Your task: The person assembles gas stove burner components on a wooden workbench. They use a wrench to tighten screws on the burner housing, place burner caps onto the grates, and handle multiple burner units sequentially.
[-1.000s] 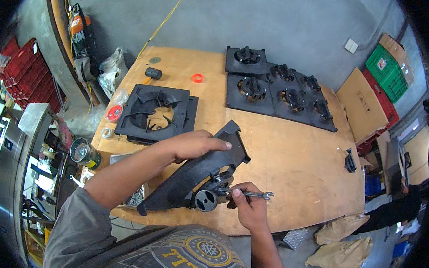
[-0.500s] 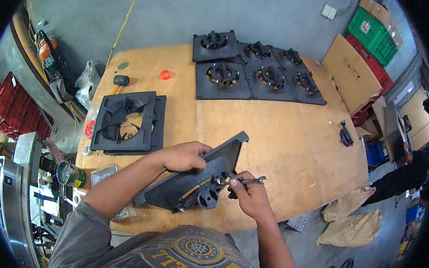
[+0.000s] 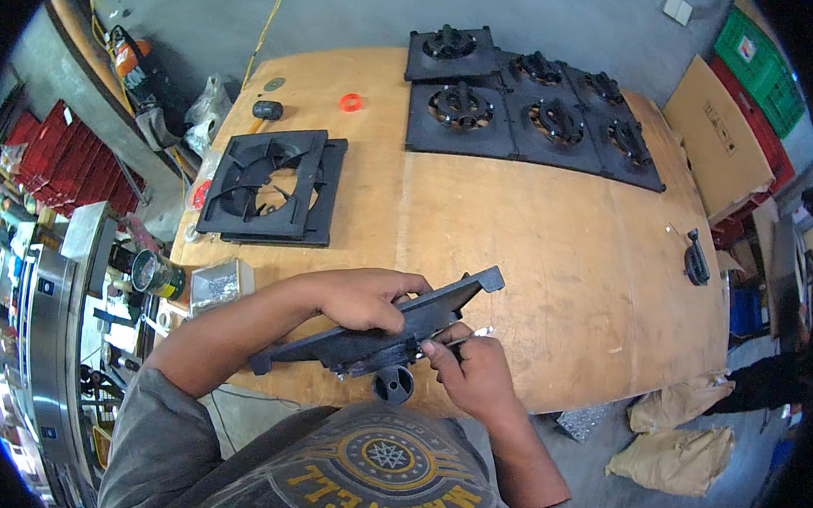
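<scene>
My left hand (image 3: 362, 302) is closed on the upper edge of a black cast-iron stove plate (image 3: 326, 347), held tilted over the table's near edge. Beneath the plate sticks out a burner tube with a round, open end (image 3: 393, 384). My right hand (image 3: 474, 370) is closed on a small open-ended wrench (image 3: 483, 332), whose silver end shows past the fingers. Its other end lies at the burner's side, where my fingers and the plate hide the contact.
Several black plates with burners (image 3: 460, 141) lie at the back of the wooden table (image 3: 554, 272). Stacked pan-support grates (image 3: 266, 185), a mallet (image 3: 267, 110) and a red ring (image 3: 351, 102) are at left. A loose burner (image 3: 697, 260) rests far right. Near my left arm stand a can (image 3: 159, 274) and a box of small parts (image 3: 221, 285).
The plate has tipped flatter, so less of its underside shows. My right hand has turned the wrench and sits closer to the plate. The whole view has shifted a little.
</scene>
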Available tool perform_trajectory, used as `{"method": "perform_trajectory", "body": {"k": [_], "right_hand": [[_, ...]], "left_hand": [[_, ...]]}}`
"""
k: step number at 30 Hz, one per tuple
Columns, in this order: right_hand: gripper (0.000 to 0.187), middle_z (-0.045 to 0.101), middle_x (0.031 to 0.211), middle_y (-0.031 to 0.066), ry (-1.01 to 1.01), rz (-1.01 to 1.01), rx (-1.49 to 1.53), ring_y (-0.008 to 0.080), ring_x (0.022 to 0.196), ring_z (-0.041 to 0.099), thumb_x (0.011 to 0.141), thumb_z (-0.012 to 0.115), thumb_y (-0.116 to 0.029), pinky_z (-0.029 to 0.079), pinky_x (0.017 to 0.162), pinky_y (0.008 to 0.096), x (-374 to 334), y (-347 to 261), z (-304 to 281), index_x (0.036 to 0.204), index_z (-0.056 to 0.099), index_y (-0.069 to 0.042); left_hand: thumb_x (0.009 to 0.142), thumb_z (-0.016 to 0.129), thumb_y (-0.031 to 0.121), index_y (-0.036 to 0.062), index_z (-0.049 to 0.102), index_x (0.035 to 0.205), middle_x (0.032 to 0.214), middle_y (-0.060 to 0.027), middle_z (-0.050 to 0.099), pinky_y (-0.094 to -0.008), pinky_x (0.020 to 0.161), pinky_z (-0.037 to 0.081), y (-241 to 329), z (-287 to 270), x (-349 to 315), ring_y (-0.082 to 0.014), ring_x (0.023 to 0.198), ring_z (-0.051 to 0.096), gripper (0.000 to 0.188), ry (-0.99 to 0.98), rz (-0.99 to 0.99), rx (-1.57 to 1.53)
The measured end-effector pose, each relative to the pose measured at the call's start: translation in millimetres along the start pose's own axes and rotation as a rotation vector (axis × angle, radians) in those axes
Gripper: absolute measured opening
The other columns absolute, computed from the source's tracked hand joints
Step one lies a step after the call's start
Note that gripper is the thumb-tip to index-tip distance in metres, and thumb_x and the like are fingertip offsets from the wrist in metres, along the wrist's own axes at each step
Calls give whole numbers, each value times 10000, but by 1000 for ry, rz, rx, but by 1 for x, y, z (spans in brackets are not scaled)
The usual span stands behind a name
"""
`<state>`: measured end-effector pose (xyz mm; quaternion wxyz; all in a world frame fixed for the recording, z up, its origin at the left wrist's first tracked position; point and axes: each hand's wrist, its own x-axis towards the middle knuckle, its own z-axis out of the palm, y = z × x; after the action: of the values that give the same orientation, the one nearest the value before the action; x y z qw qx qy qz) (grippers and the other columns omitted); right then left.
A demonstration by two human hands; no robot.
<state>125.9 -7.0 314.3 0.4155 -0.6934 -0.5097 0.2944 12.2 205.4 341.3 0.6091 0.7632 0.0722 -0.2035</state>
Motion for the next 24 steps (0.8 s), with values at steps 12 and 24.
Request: {"method": "perform_trajectory", "body": {"k": [12,24], "right_hand": [[303,664,734,143,56,245,955,238,587,656,976,593,-317,532,536,325,5,69,16,952,563,-17],[278,631,729,232,-28,-224,-182,404,661,646,957,574,-287,513,595,454,9,7,-6,928,589,-10]], "left_hand": [[711,608,32,-31,453,1330,1033,-57,624,-273,772,489,-4,13,1,-128,894,585,641,79,-84,-205],[689,611,114,-37,506,1255,969,-66,612,-271,707,458,-10,13,-2,-127,824,562,595,155,-11,-202]]}}
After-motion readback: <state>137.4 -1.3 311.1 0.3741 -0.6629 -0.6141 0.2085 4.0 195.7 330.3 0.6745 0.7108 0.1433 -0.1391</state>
